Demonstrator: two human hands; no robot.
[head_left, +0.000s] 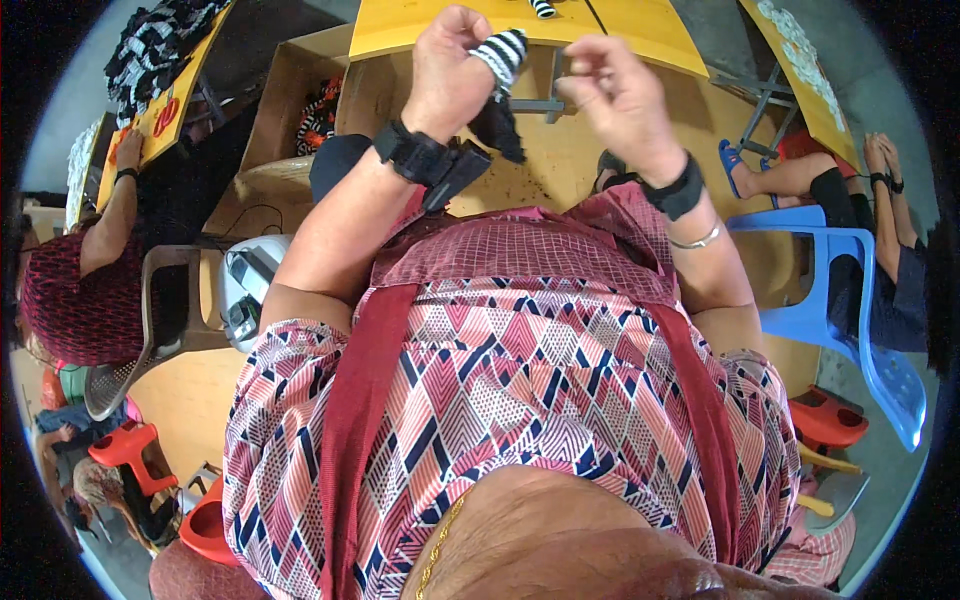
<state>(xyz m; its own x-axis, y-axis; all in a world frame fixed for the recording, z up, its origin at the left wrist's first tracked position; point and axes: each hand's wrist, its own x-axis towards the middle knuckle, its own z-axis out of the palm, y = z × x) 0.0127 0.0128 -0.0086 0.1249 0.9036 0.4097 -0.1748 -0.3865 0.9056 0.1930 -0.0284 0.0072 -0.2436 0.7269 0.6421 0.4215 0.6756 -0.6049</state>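
My left hand (447,75) is closed round a black-and-white striped knitted sock (503,52), held up in front of the near edge of the yellow table. White stripes show at its upper end, and its dark lower part hangs below my fingers. To the right, my right hand (625,105) is raised with bent fingers and the thumb apart from them. I see nothing in it, and it does not touch the sock. Another striped knitted piece (542,8) lies on the table near the far edge of the view.
The yellow table (640,35) stands ahead. A cardboard box (275,125) with dark and red knitted pieces is at its left. At far left, a person sits by a table with a black-and-white heap (150,70). A blue chair (840,290) and another person are at right.
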